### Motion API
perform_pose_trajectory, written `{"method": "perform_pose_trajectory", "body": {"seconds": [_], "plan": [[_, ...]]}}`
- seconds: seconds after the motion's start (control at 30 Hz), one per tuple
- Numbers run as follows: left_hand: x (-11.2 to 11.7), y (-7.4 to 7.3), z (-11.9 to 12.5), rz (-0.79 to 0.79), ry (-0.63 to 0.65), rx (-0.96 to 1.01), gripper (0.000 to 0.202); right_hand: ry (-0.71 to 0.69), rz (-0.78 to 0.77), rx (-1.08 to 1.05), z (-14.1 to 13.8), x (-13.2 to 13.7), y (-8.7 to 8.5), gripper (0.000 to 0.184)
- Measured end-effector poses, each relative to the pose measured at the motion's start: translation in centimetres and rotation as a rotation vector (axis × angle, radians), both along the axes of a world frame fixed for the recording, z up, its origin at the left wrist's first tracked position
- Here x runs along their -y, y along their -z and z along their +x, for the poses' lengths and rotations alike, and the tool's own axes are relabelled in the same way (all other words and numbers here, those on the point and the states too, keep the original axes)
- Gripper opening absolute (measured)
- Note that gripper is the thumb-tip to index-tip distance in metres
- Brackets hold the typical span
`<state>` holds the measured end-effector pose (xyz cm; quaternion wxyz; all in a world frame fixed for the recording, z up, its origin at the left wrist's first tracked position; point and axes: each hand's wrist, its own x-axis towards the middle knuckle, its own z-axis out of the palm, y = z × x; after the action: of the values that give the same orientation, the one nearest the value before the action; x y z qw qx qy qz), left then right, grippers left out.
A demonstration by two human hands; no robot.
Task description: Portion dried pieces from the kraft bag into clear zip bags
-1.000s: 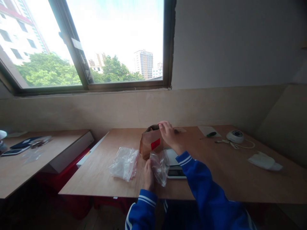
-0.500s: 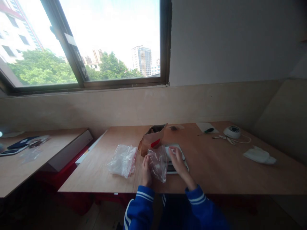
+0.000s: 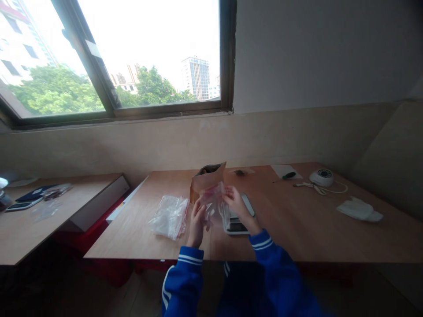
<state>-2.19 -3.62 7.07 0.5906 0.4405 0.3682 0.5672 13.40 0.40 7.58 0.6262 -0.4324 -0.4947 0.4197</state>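
A clear zip-lock bag (image 3: 216,211) with a reddish seal strip hangs between my two hands above the table. My left hand (image 3: 197,220) grips its left side, fingers closed on the plastic. At the upper right edge of the bag, my right hand (image 3: 235,201) pinches it near the seal. Just behind stands a brown paper bag (image 3: 205,180) with its top open; its dark contents cannot be made out. Partly covered by the bag and my right hand is a white kitchen scale (image 3: 247,207). A stack of clear zip-lock bags (image 3: 170,217) lies left of my left hand.
A small dark heap (image 3: 239,172) lies behind the scale. Farther right are a green-handled screwdriver (image 3: 289,175) on white paper, a white dome camera (image 3: 321,177) with its cable, and a folded white cloth-like item (image 3: 359,209). Another table (image 3: 29,237) stands left across a gap.
My right hand has come left from over the scale and taken hold of the zip-lock bag. The bag has been raised, now covering the front of the paper bag.
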Motion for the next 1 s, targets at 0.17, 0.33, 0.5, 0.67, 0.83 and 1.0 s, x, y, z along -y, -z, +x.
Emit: {"method": "perform_pose_trajectory", "body": {"seconds": [0.17,0.33,0.5,0.67,0.83,1.0], "plan": [[-0.9,-1.0,-1.8,0.051,-0.01,-0.204,0.063,-0.051,-0.086,-0.153,-1.3,-2.6,-1.0,0.034],[-0.3,-2.0,-3.9,-0.055,0.046,-0.303,0.065,-0.114,-0.076,-0.198,-2.8,-3.0,-0.4,0.033],[-0.9,-2.2,-4.8,-0.054,-0.07,-0.436,0.053,-0.238,-0.116,-0.151,-3.0,-2.6,-0.3,0.024],[-2.0,-2.2,-4.3,0.156,-0.259,-0.56,0.042,-0.268,-0.073,-0.086,-3.0,-1.2,-0.6,0.023],[-2.1,-3.1,-4.4,0.112,-0.274,-0.406,0.046,-0.363,-0.09,-0.044,-2.9,1.0,-0.4,0.024],[-1.2,-4.5,-4.4,0.049,-0.299,-0.368,0.049,-0.295,-0.077,-0.093,-2.8,1.9,0.3,0.021]]}}
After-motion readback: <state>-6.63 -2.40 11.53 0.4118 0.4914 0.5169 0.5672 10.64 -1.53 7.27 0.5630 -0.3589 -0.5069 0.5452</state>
